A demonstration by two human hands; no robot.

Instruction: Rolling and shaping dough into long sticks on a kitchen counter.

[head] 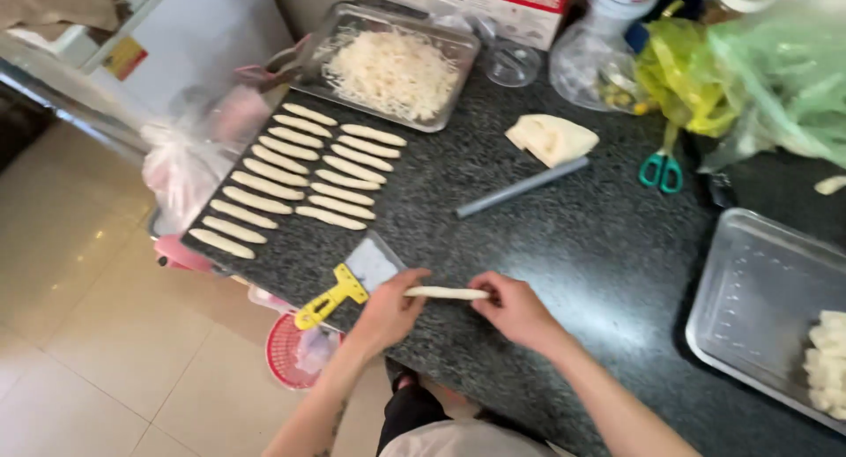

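Both hands hold one pale dough stick [448,292] just above the dark speckled counter [546,245]. My left hand [388,312] pinches its left end; my right hand [514,309] pinches its right end. A metal scraper with a yellow handle [345,284] lies beside my left hand. Two rows of several finished dough sticks [304,177] lie on the counter's left part. A folded piece of dough [552,138] rests farther back, with a long grey rod [520,187] in front of it.
A metal tray of shredded white filling [392,69] stands at the back. Another metal tray [758,307] at the right holds pale pieces. Teal scissors [662,168], plastic bags [749,78] and a glass bowl [513,65] crowd the back right. A red basket [291,351] sits on the floor.
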